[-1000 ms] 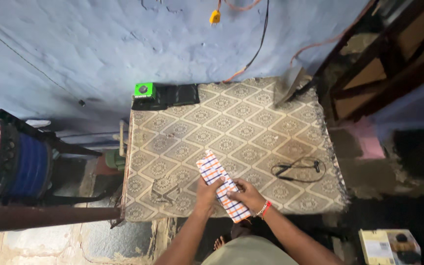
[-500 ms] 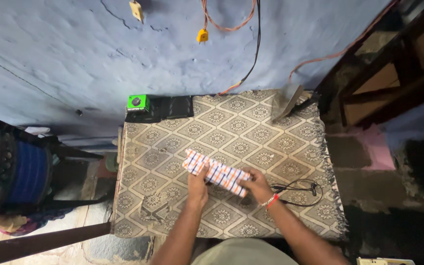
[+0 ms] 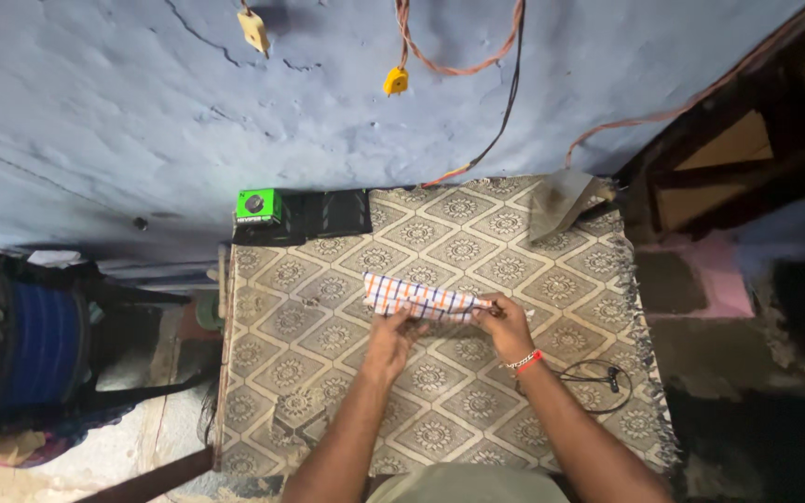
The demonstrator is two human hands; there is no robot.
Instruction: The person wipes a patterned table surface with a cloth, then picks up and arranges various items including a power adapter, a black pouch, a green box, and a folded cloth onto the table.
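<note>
One folded checked cloth, white with orange and blue lines, lies on the patterned tabletop, near its middle and stretched crosswise in front of the person. Two hands work on it. The left hand rests on the near edge of the cloth about midway along, fingers curled down onto the fabric and pinching it. The right hand is closed on the cloth's right end, thumb and fingers pressed together around the fabric; one red band and one metal bracelet sit on that wrist.

Beyond the cloth, at the tabletop's far left corner, stands one green box with a dark dial, touching one flat black case beside it. Beyond the cloth to the right, at the far corner, one grey piece of sheet lies tilted over the edge. One looped black cable lies to the right of the cloth, nearer the person, just past the right wrist. Left of the tabletop, well apart from the cloth, stands one chair with a blue back.
</note>
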